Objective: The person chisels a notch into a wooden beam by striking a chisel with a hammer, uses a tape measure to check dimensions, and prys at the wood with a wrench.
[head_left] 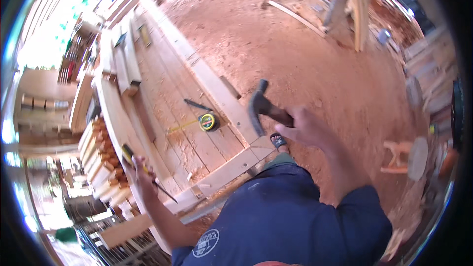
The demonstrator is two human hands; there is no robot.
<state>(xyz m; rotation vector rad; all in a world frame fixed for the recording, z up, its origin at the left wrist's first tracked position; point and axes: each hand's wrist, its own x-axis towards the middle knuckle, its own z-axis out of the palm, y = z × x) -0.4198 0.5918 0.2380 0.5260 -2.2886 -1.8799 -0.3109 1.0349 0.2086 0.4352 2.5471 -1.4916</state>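
One round white shirt emblem (206, 243), one hammer (266, 108)

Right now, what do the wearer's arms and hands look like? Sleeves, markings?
Left hand and right hand: bare five-fingered hands, no gloves visible. Forearms uncovered below short navy-blue cloth sleeves. Round white print on the left of the matching navy-blue shirt.

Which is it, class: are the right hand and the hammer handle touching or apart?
Touching. The head view shows the right hand closed around the end of the hammer handle.
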